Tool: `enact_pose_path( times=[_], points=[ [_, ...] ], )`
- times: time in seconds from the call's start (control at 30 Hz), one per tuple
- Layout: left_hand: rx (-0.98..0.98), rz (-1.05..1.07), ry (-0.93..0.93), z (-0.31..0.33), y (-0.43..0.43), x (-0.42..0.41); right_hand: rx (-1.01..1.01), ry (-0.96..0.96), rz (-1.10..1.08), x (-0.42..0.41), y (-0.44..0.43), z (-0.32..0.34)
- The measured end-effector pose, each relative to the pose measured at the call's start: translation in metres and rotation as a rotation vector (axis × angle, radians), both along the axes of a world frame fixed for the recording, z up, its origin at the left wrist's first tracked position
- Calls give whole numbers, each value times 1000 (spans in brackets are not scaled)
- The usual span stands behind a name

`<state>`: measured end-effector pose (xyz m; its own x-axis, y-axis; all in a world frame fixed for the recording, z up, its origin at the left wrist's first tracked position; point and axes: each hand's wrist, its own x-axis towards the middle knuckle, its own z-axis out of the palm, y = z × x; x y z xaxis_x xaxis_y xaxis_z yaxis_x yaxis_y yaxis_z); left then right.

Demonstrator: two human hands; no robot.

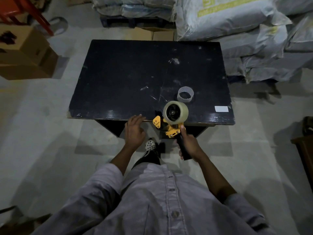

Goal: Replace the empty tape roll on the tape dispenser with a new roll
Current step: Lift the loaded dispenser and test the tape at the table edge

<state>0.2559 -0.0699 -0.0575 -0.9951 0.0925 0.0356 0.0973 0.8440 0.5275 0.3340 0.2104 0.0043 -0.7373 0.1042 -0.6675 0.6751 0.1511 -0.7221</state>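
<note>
A yellow tape dispenser (pixel 171 128) with a black handle is held over the near edge of the black table (pixel 128 78). My right hand (pixel 190 143) is wrapped around the handle. A full roll of clear tape (pixel 182 110) sits on the dispenser's hub. The empty translucent tape core (pixel 185 95) stands on the table just behind the dispenser. My left hand (pixel 134 131) hovers at the table's near edge, left of the dispenser, fingers apart and holding nothing.
Stacked white sacks (pixel 245 31) fill the back right. Cardboard boxes (pixel 23 53) sit at the left, with a red frame (pixel 33 14) behind them. A white label (pixel 221 109) is stuck near the table's right front corner. A dark object (pixel 304 150) stands at the right.
</note>
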Motion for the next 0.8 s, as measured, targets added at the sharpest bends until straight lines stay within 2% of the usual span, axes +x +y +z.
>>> enact_pose_path(
  times=[0.13, 0.37, 0.5, 0.67, 0.8],
  points=[
    [-9, 23, -3, 4, 1, -26, 112, 20, -39, -34, -10, -1],
    [-138, 68, -3, 3, 2, -83, 231, 172, 131, -104, -21, -2],
    [-182, 91, 0, -7, -4, -124, 280, 165, 193, -140, -34, -5],
    [-238, 76, -19, -21, -13, -163, 285, 180, 166, -177, -41, -7],
    [-275, 56, -36, -28, -21, -179, 426, 168, 98, -205, -45, -18]
  ],
)
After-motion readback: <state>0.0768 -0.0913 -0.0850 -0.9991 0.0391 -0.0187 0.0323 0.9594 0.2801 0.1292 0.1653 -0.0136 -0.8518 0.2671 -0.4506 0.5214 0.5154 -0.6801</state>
